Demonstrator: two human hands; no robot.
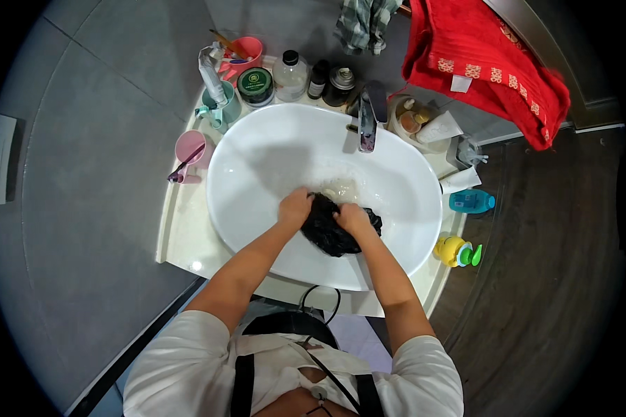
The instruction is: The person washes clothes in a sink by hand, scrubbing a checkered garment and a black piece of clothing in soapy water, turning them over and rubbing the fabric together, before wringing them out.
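Observation:
A dark, wet-looking bundle of black cloth (325, 228) lies bunched in the white oval sink (247, 167). My left hand (295, 208) is closed on its left upper edge. On the other side, my right hand (353, 219) grips the cloth with its fingers curled into the folds. What kind of cloth item it is, I cannot make out. Just beyond it, a little cloudy water (341, 187) covers the bottom of the sink. The chrome faucet (367, 128) stands over the far rim, right of centre.
Along the back of the counter (184, 243) stand a green-lidded jar (255, 86), a clear bottle (290, 76) and several cups. A pink cup (191, 149) holds a toothbrush. At right are a blue bottle (471, 201) and a yellow pump bottle (454, 251). A red towel (480, 55) hangs above.

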